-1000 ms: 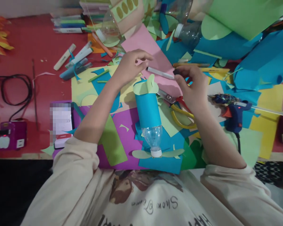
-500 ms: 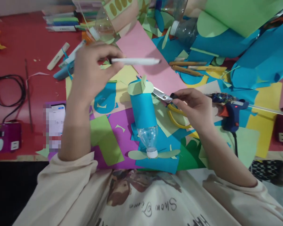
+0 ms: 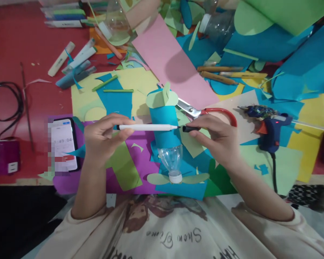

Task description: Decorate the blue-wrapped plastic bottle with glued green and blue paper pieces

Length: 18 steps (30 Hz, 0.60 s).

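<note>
My left hand (image 3: 105, 135) pinches a white marker pen (image 3: 148, 127) near its black end, with the dark tip pointing right. Between the thumb and fingers of my right hand (image 3: 214, 135) is a black pen cap (image 3: 190, 128), its mouth a small gap from the tip. Under the pen lies a clear plastic bottle (image 3: 170, 158) wrapped in blue paper (image 3: 163, 117). Pale green paper blades sit on its far end, and two longer ones (image 3: 193, 178) spread from the white cap (image 3: 175, 176). Red-handled scissors (image 3: 193, 110) lie beyond my right hand.
A blue glue gun (image 3: 271, 129) lies on the right with its cord toward me. On the left are a phone (image 3: 63, 144), a black cable (image 3: 8, 100) and several markers (image 3: 77, 59). Paper sheets, scraps and more bottles (image 3: 218, 30) cover the far side.
My left hand has come down and nearer with the pen, lining it up with the cap. My right hand has shifted slightly left and nearer, still holding the cap.
</note>
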Each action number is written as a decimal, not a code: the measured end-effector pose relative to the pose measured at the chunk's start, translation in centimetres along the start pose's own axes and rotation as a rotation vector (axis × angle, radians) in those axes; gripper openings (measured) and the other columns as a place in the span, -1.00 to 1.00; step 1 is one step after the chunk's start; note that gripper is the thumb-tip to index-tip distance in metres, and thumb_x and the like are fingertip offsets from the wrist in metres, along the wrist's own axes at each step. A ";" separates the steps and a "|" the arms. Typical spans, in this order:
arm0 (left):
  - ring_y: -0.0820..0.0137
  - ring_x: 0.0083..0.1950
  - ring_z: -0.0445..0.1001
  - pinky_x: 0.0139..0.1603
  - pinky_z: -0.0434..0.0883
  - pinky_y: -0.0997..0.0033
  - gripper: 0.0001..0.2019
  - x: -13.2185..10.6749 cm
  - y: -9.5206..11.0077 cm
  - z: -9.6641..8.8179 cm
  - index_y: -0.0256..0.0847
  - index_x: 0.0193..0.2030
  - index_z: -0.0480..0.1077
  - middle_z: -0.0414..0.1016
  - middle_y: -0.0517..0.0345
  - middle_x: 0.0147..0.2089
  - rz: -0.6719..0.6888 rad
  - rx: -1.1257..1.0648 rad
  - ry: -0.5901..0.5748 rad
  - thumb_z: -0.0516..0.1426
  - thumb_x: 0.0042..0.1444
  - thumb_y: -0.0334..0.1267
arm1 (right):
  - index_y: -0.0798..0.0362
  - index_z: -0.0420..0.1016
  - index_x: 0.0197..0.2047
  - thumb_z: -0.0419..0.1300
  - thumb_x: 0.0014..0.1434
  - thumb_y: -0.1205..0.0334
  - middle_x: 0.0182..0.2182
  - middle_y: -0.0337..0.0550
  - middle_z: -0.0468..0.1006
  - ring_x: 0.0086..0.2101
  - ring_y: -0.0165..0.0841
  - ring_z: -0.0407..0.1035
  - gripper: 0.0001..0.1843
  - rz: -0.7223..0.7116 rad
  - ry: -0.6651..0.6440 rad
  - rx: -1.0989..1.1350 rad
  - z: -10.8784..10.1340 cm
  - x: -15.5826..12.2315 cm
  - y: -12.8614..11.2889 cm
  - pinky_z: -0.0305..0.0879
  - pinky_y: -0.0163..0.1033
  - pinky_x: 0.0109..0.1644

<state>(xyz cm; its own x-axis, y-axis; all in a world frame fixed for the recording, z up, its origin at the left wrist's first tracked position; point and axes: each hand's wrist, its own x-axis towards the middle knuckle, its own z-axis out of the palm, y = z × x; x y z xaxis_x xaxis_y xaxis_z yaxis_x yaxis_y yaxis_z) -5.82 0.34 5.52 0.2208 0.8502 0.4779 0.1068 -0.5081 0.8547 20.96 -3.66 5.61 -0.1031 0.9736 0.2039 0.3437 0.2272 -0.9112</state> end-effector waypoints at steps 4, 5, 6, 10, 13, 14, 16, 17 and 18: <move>0.49 -0.31 0.56 -0.35 0.45 0.55 -0.72 -0.2 -0.3 0.2 -0.01 -0.19 0.61 0.65 0.23 -0.30 -0.042 -0.008 -0.033 0.31 0.01 -0.48 | -0.08 0.63 -0.22 0.27 0.14 0.27 -0.33 -0.23 0.64 -0.29 -0.35 0.49 -0.86 -0.020 -0.034 0.009 0.2 0.1 0.1 0.45 -0.15 -0.16; 0.47 -0.30 0.57 -0.33 0.47 0.53 -0.75 -0.3 -0.3 0.4 -0.01 -0.21 0.61 0.65 0.23 -0.30 -0.072 -0.009 -0.045 0.31 0.01 -0.45 | -0.08 0.63 -0.22 0.28 0.14 0.28 -0.33 -0.23 0.64 -0.29 -0.35 0.49 -0.86 -0.028 -0.039 0.010 0.3 0.2 0.2 0.45 -0.15 -0.16; 0.45 -0.29 0.58 -0.31 0.49 0.51 -0.79 -0.4 -0.3 0.6 -0.01 -0.23 0.62 0.66 0.22 -0.30 -0.117 -0.006 -0.054 0.32 0.01 -0.41 | -0.07 0.64 -0.21 0.28 0.13 0.29 -0.33 -0.23 0.64 -0.29 -0.35 0.48 -0.85 -0.036 -0.045 0.012 0.4 0.2 0.2 0.45 -0.16 -0.17; 0.41 -0.32 0.60 -0.35 0.52 0.50 -0.90 -0.9 0.1 1.4 -0.08 -0.30 0.62 0.66 0.19 -0.31 -0.396 0.028 -0.046 0.34 0.00 -0.21 | -0.06 0.65 -0.24 0.28 0.12 0.32 -0.40 -0.23 0.61 -0.36 -0.39 0.45 -0.85 -0.039 -0.043 0.035 0.6 0.3 0.5 0.43 -0.20 -0.26; 0.42 -0.40 0.60 -0.39 0.54 0.52 -0.84 -1.2 0.3 1.8 -0.12 -0.31 0.62 0.66 0.17 -0.33 -0.525 -0.028 -0.048 0.36 -0.03 -0.14 | -0.07 0.65 -0.25 0.30 0.10 0.32 -0.45 -0.25 0.57 -0.42 -0.41 0.41 -0.85 -0.028 -0.035 0.075 0.7 0.2 0.8 0.39 -0.22 -0.34; 0.43 -0.42 0.60 -0.39 0.55 0.51 -0.83 -1.2 0.3 1.9 -0.13 -0.31 0.62 0.66 0.16 -0.33 -0.546 -0.057 -0.048 0.36 -0.04 -0.13 | -0.07 0.65 -0.25 0.31 0.09 0.31 -0.46 -0.25 0.56 -0.43 -0.41 0.40 -0.85 -0.026 -0.031 0.089 0.7 0.1 0.9 0.38 -0.22 -0.36; 0.43 -0.44 0.60 -0.40 0.56 0.51 -0.81 -1.2 0.4 2.1 -0.14 -0.31 0.62 0.65 0.15 -0.34 -0.575 -0.103 -0.050 0.36 -0.04 -0.12 | -0.08 0.66 -0.25 0.30 0.10 0.30 -0.48 -0.24 0.55 -0.44 -0.41 0.39 -0.86 -0.023 -0.014 0.099 0.7 -0.2 0.9 0.37 -0.22 -0.37; 0.42 -0.45 0.60 -0.41 0.56 0.50 -0.81 -1.3 0.4 2.2 -0.14 -0.31 0.62 0.65 0.14 -0.34 -0.590 -0.116 -0.047 0.36 -0.04 -0.11 | -0.08 0.66 -0.25 0.30 0.10 0.29 -0.49 -0.24 0.54 -0.45 -0.40 0.38 -0.86 -0.029 0.000 0.094 0.7 -0.3 0.9 0.37 -0.22 -0.38; 0.41 -0.45 0.60 -0.42 0.57 0.50 -0.80 -1.3 0.4 2.3 -0.14 -0.32 0.62 0.65 0.14 -0.35 -0.604 -0.123 -0.044 0.36 -0.05 -0.11 | -0.08 0.66 -0.25 0.30 0.10 0.29 -0.49 -0.24 0.54 -0.45 -0.40 0.39 -0.86 -0.042 0.015 0.087 0.8 -0.4 0.9 0.36 -0.22 -0.39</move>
<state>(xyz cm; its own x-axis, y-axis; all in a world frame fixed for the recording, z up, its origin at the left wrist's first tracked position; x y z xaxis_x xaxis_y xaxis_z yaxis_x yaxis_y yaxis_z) -3.82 -1.33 4.79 0.1960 0.9750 -0.1043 0.1133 0.0831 0.9901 20.59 -3.89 4.46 -0.1010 0.9637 0.2472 0.2571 0.2653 -0.9293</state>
